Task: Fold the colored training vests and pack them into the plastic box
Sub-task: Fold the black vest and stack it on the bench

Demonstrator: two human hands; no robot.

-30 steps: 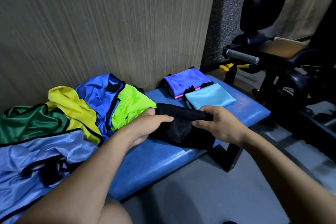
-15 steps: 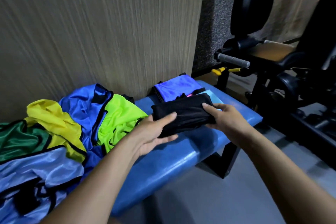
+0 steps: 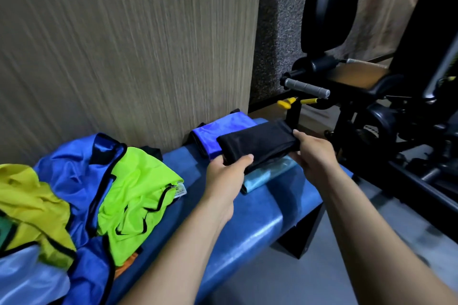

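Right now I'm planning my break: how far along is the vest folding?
Done: a purple vest and a light blue vest lie folded on the bench. In hand: left hand and right hand hold a folded black vest. Left: the loose pile; no box in view.

- We see the black vest as matt cloth.
- We see a satin sheen on the royal-blue vest and the lime vest.
- We find the counter padded, blue and glossy.
- We see a streaked wood-grain wall panel.
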